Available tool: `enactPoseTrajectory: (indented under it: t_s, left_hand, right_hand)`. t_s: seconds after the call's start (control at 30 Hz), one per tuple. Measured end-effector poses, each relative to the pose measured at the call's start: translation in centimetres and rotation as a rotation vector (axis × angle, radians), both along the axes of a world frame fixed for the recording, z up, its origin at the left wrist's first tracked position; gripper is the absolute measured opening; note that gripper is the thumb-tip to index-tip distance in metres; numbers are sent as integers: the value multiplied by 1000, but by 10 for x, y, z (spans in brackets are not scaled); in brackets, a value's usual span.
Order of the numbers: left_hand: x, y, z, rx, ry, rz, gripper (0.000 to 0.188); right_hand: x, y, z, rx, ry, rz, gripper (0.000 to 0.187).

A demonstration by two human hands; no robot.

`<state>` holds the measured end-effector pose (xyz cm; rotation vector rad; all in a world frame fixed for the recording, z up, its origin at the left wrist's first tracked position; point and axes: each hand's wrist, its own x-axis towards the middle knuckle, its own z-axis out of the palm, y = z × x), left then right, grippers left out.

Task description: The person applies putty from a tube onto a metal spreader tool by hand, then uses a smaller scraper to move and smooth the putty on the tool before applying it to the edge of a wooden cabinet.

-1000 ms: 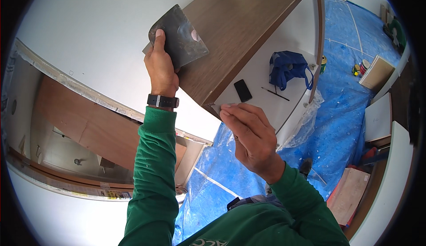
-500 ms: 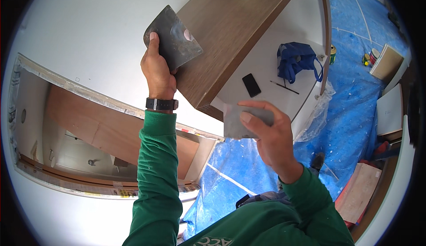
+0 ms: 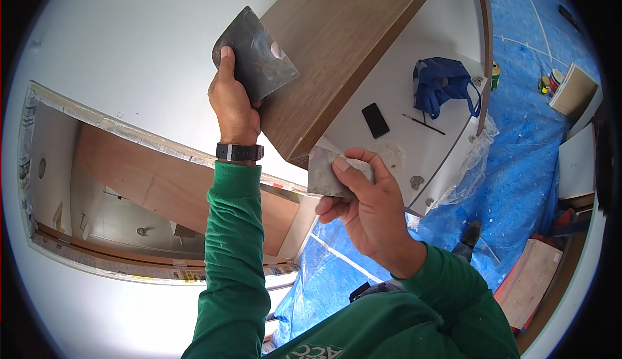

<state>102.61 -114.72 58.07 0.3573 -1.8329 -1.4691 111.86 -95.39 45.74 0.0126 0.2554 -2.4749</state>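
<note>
My left hand (image 3: 233, 109), with a black watch on the wrist, grips a dark, flat putty plate (image 3: 259, 54) with one rounded edge. A pinkish dab and grey smears mark the plate's face; my thumb lies on top, and the other fingers are mostly hidden underneath. Lower and to the right, my right hand (image 3: 376, 213) pinches a grey putty spreader (image 3: 322, 171) between thumb and fingers. The spreader's surface looks smeared, and it sits apart from the plate, in front of the corner of a brown wood-grain panel (image 3: 330, 54).
Inside the white cabinet beyond the panel lie a phone (image 3: 375, 120), a thin dark stick (image 3: 424, 124) and a blue bag (image 3: 444, 85). Blue sheeting (image 3: 518, 145) covers the floor. A rectangular wall opening (image 3: 149, 190) is at left. Boards (image 3: 531, 271) lean at right.
My right hand has moved left with the spreader and turned, so more of its fingers show beneath. The left hand holds the plate almost as before. The view has shifted slightly.
</note>
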Motion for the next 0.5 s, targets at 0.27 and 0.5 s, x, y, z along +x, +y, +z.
enactPoseTrajectory:
  t_s: [0.27, 0.5]
  left_hand:
    - [3, -7, 2, -3, -46, -6, 44]
    - [-4, -35, 0, 106, 34, -58, 46]
  right_hand:
    - [0, -4, -18, -358, -207, 133, 35]
    - [7, 27, -53, -165, -66, -49, 36]
